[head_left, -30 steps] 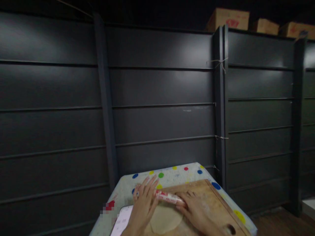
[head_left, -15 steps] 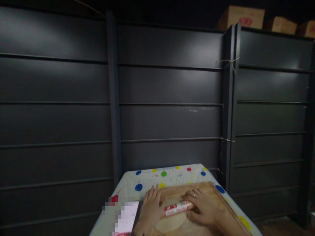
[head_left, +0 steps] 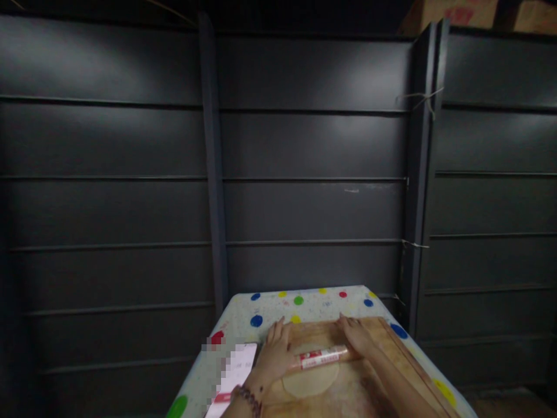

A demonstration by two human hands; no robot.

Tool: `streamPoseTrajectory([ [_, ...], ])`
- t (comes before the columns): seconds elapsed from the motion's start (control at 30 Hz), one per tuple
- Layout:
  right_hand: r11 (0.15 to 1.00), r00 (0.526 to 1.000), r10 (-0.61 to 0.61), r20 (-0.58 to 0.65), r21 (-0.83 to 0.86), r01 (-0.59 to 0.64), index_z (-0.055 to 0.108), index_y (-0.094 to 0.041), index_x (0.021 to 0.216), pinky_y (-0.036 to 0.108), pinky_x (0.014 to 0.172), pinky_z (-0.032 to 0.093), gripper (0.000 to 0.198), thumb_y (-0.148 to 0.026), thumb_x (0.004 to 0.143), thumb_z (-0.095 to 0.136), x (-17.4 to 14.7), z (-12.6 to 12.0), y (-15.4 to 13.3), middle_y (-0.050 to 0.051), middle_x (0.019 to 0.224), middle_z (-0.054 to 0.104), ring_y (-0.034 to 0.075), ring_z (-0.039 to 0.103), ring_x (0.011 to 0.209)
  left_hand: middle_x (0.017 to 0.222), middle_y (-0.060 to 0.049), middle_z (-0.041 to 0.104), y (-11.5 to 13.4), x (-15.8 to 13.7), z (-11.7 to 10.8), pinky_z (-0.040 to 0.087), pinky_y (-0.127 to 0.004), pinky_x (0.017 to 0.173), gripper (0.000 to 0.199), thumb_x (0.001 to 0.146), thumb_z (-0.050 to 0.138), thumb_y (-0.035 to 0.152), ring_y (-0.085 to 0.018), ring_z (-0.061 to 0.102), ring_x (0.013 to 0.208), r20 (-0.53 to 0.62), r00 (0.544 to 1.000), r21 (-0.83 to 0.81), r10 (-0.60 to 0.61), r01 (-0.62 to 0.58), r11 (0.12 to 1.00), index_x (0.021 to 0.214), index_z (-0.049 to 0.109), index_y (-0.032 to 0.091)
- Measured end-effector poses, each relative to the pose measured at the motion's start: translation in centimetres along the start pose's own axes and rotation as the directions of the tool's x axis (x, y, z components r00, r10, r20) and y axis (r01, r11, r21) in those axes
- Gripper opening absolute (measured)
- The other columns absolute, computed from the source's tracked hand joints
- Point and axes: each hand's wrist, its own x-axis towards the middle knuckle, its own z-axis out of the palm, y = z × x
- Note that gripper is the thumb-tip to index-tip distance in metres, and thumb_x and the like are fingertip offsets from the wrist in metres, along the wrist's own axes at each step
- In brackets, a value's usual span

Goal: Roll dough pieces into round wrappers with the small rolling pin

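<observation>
A rolling pin [head_left: 319, 357] with a red and white printed label lies across a thin, roundish sheet of dough [head_left: 310, 382] on a wooden board [head_left: 348, 397]. My left hand [head_left: 275, 354] rests on the pin's left end, its fingers stretched forward. At the right end of the pin is my right hand [head_left: 355, 337], palm down, with its fingers reaching out past the pin. Both hands look flat rather than wrapped around it. Part of the dough shows beyond the pin, the larger part on the near side. Beads circle my left wrist.
A white tablecloth [head_left: 243, 307] with coloured dots covers the table under the board. Left of my left hand lies a phone-like device [head_left: 243, 363] with a lit screen, partly blurred out. A dark panelled wall [head_left: 313, 215] rises behind. Cardboard boxes [head_left: 456, 14] sit high at the right.
My right hand has moved forward and straightened its fingers over the pin. The view has shifted, so the table appears slightly further right and higher.
</observation>
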Motion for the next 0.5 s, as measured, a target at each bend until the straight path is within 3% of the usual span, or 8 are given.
streamPoseTrajectory([
  [0.1,0.993,0.998,0.058,-0.005,-0.104,-0.058,0.067,-0.024,0.121,0.056,0.109,0.025,0.042,-0.034,0.099,0.032,-0.2,0.0,0.1,0.013,0.131,0.064,0.034,0.047,0.13,0.162,-0.015,0.024,-0.5,0.5,-0.5,0.013,-0.044,0.122,0.066,0.087,0.037,0.026,-0.029,0.015,0.15,-0.033,0.999,0.051,-0.033,0.035,0.998,0.15,0.036,0.006],
  [0.2,0.981,0.997,0.083,-0.007,-0.176,-0.082,0.065,-0.024,0.124,0.06,0.11,0.02,0.044,-0.035,0.1,0.03,-0.3,0.3,0.1,0.014,0.136,0.06,0.037,0.04,0.135,0.157,-0.019,0.035,-0.8,0.5,-1.2,0.011,-0.054,0.121,0.067,0.09,0.042,0.042,-0.035,0.016,0.149,-0.062,0.998,0.125,0.001,0.006,0.992,0.147,0.043,0.006],
  [0.27,0.979,0.998,0.056,0.008,-0.198,-0.053,0.065,-0.025,0.124,0.059,0.109,0.022,0.043,-0.034,0.1,0.031,-0.3,0.4,0.1,0.012,0.134,0.061,0.037,0.041,0.133,0.154,-0.017,0.041,-1.0,0.3,-1.6,0.014,-0.055,0.12,0.063,0.09,0.045,0.044,-0.036,0.019,0.148,-0.037,0.998,0.147,0.048,-0.042,0.988,0.143,0.049,0.01],
  [0.37,0.979,1.0,0.0,0.028,-0.202,0.006,0.068,-0.027,0.12,0.055,0.108,0.024,0.039,-0.031,0.098,0.035,0.1,0.6,0.1,0.01,0.135,0.061,0.035,0.044,0.131,0.155,-0.012,0.041,-1.4,-0.2,-1.4,0.018,-0.055,0.119,0.046,0.096,0.04,0.038,-0.035,0.023,0.147,0.0,0.99,0.157,0.14,-0.138,0.978,0.133,0.062,0.02],
  [0.5,0.982,1.0,-0.021,0.01,-0.189,0.023,0.068,-0.028,0.12,0.053,0.107,0.027,0.038,-0.031,0.098,0.036,0.5,0.7,0.1,0.009,0.138,0.059,0.034,0.045,0.131,0.155,-0.009,0.042,-1.9,-0.4,-0.6,0.018,-0.055,0.118,0.039,0.099,0.038,0.034,-0.034,0.025,0.147,0.001,0.979,0.189,0.206,-0.203,0.961,0.123,0.068,0.025],
])
